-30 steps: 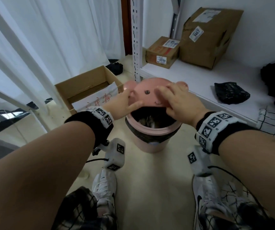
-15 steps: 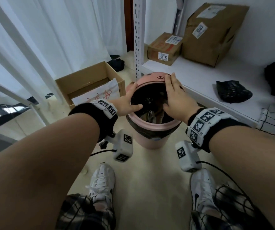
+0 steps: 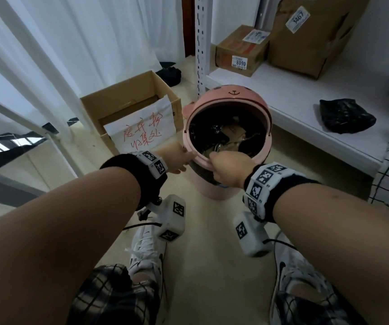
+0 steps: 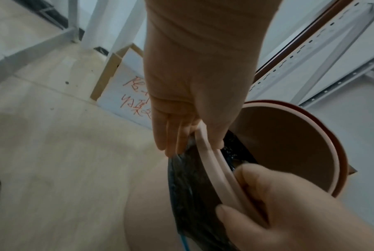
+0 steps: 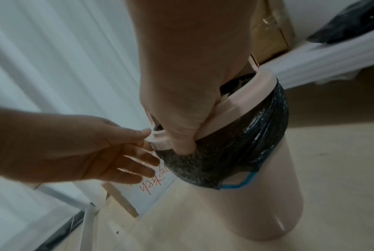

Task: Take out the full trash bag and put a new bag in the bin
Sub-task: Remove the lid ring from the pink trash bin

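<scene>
Right hand (image 3: 229, 168) pinches the pink ring (image 3: 200, 158) at the near rim of the bin (image 3: 214, 187) on the floor; left hand (image 3: 177, 158) lies open-fingered beside it. Lift evenly so the black bag (image 5: 231, 152) frees. Beyond, lid (image 3: 233, 95) tipped back, spare bag (image 3: 346, 114) on shelf (image 3: 294, 95).

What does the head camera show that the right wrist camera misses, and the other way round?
Only the head view looks down into the bin's open mouth, at the trash inside, the lid tipped up at the back, and the two labelled boxes on the shelf.

Only the right wrist view shows the bin's side: the black bag folded over the outside under the pink rim ring, with a blue drawstring hanging.

Both show the right hand with a grip on the ring and the left hand at its edge.
</scene>
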Demonstrator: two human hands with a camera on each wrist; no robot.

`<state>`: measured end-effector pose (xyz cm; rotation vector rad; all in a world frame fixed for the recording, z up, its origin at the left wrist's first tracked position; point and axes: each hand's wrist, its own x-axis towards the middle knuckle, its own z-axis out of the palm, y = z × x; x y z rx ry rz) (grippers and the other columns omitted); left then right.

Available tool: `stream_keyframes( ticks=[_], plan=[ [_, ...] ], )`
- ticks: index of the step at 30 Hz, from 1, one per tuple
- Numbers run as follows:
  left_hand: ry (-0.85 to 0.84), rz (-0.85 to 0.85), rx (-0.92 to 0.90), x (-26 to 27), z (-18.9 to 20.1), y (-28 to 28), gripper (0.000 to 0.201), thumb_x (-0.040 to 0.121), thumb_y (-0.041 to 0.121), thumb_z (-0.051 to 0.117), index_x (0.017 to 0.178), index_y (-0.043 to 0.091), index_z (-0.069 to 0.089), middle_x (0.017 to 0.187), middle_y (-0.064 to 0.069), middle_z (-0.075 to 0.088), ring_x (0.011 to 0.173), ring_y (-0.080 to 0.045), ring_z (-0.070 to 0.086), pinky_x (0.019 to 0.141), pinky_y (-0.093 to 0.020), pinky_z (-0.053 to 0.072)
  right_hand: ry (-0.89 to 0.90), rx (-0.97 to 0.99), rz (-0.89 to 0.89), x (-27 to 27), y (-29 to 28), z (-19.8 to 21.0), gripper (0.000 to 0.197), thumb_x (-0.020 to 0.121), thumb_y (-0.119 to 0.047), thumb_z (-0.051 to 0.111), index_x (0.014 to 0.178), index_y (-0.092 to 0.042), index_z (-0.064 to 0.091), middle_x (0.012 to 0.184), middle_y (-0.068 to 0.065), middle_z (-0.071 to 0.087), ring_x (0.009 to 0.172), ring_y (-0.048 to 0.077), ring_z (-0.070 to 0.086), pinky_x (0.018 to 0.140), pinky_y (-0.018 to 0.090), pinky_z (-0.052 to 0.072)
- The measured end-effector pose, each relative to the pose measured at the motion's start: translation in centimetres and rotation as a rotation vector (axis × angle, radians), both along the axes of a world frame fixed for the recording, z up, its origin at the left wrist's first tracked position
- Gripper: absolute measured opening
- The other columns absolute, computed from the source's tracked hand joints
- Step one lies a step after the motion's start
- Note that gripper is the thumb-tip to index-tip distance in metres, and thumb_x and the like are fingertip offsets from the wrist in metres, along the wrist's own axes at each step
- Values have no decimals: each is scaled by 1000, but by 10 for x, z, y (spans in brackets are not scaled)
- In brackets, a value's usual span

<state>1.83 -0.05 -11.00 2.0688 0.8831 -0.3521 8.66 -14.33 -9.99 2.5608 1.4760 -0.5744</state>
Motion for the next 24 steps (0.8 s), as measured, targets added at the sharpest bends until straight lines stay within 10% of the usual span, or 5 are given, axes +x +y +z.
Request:
stream_keyframes(
  ticks=[8, 15, 24],
  plan=[
    [-122, 209, -234, 18, 1, -13, 39, 95, 35, 51, 74, 2, 58, 74, -12, 61, 62, -21, 57, 69, -30, 55, -29, 46, 14, 22, -11, 8, 15, 86, -13, 52, 89, -13, 37, 85, 6, 45, 75, 27, 47, 63, 35, 40],
    [-158, 313, -315, 26, 16, -18, 29, 91, 28, 60, 73, 5, 54, 64, -7, 58, 43, -8, 58, 59, -19, 55, 95, 141, 37, 33, -23, 12, 16, 85, -22, 59, 84, -13, 45, 72, 0, 46, 72, 23, 46, 65, 30, 35],
    [-227, 372, -359, 29, 16, -24, 27, 87, 32, 65, 88, 7, 57, 79, -3, 52, 71, -12, 51, 87, -36, 57, 48, 237, -49, 40, -27, 10, 17, 84, -25, 59, 88, -15, 46, 83, 3, 52, 76, 25, 53, 65, 35, 45]
  ],
)
